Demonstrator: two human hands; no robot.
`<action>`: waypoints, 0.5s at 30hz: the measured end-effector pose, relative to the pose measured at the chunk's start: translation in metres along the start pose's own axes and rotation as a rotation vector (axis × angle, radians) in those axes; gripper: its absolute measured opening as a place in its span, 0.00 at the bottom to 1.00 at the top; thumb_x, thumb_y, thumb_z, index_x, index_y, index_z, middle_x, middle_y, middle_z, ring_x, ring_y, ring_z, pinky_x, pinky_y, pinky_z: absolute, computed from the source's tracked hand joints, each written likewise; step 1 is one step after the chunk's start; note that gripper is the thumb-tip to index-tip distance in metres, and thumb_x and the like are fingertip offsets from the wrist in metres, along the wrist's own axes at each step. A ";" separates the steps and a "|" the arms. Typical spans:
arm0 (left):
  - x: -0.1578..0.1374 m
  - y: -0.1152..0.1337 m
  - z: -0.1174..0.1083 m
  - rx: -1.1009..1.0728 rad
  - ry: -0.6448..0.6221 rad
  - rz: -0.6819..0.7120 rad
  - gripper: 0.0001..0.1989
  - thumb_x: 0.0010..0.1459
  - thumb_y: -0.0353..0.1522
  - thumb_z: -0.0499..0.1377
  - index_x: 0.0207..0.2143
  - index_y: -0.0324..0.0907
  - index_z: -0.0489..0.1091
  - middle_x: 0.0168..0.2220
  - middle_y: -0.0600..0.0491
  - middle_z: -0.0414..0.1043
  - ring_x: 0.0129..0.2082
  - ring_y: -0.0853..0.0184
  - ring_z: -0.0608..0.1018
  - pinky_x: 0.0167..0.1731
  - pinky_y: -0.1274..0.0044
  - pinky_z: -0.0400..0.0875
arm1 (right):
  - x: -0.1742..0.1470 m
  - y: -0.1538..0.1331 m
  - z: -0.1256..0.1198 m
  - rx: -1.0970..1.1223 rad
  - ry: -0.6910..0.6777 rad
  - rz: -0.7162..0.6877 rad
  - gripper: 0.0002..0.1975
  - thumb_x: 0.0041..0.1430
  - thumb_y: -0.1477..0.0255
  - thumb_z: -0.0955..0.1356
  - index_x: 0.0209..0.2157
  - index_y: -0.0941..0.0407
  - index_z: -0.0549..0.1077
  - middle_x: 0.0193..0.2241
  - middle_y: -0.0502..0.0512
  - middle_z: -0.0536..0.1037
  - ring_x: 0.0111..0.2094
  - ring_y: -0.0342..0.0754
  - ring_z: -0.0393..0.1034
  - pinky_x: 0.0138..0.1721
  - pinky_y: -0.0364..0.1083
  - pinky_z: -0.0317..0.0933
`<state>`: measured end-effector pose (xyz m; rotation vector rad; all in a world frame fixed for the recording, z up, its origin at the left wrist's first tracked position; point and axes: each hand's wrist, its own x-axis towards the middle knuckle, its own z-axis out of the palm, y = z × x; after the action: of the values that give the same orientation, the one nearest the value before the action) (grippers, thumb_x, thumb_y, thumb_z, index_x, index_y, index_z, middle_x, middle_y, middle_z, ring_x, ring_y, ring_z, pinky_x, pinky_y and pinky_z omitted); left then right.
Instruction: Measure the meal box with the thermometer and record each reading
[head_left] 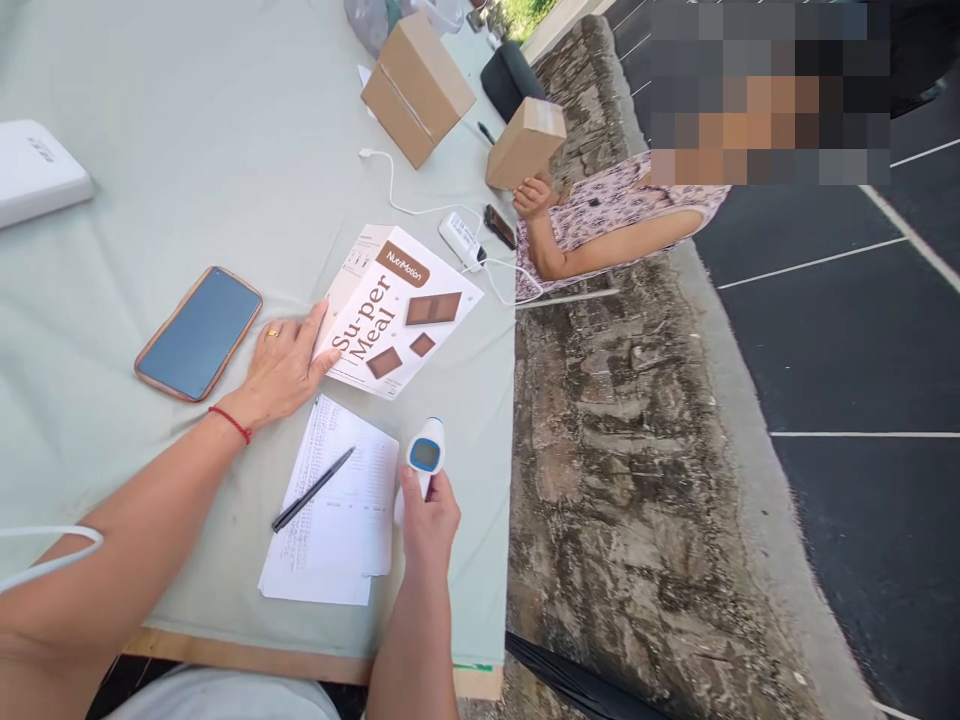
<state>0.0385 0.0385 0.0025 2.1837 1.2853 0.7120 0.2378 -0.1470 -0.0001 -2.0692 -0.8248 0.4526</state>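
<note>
My left hand [289,360] grips the lower left edge of a white and brown "Su-per Meal" box [427,345], thumb on the front and fingers along its side. In my right hand [431,515] is a white infrared thermometer [429,430], held by its handle with the blue-rimmed screen facing me. Between my forearms lie printed sheets of paper [352,555] with a black pen [313,490] across them. A smartphone [199,335] in a brown case rests left of my left hand, its screen dark.
Across the cloth-covered table [225,130], a co-worker's hand [532,197] holds a small cardboard box [525,140]. A larger carton [416,90], a black case [510,80] and a white power strip [461,240] with a cable are nearby. A white device [41,175] sits far left.
</note>
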 end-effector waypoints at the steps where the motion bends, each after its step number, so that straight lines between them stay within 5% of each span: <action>1: 0.000 0.000 0.000 -0.004 -0.003 -0.002 0.36 0.69 0.48 0.39 0.70 0.33 0.47 0.49 0.38 0.69 0.50 0.53 0.69 0.56 0.61 0.58 | -0.004 -0.011 0.006 0.121 -0.039 0.000 0.23 0.50 0.51 0.71 0.36 0.58 0.75 0.30 0.54 0.76 0.33 0.49 0.69 0.33 0.46 0.62; 6: 0.000 0.001 -0.002 0.006 -0.006 0.006 0.35 0.69 0.48 0.39 0.70 0.34 0.46 0.52 0.37 0.68 0.51 0.52 0.68 0.56 0.61 0.59 | -0.011 -0.061 0.040 0.565 -0.246 -0.021 0.25 0.52 0.49 0.69 0.37 0.57 0.74 0.32 0.55 0.74 0.27 0.44 0.66 0.29 0.45 0.62; 15: -0.002 0.002 0.002 -0.001 0.004 0.009 0.34 0.70 0.46 0.41 0.70 0.36 0.46 0.52 0.39 0.69 0.51 0.53 0.68 0.56 0.61 0.58 | 0.007 -0.074 0.066 0.706 -0.252 0.148 0.24 0.47 0.55 0.72 0.40 0.58 0.73 0.28 0.49 0.71 0.25 0.40 0.62 0.25 0.41 0.57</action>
<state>0.0404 0.0356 0.0023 2.1899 1.2778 0.7202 0.1755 -0.0724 0.0215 -1.4315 -0.5410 0.9485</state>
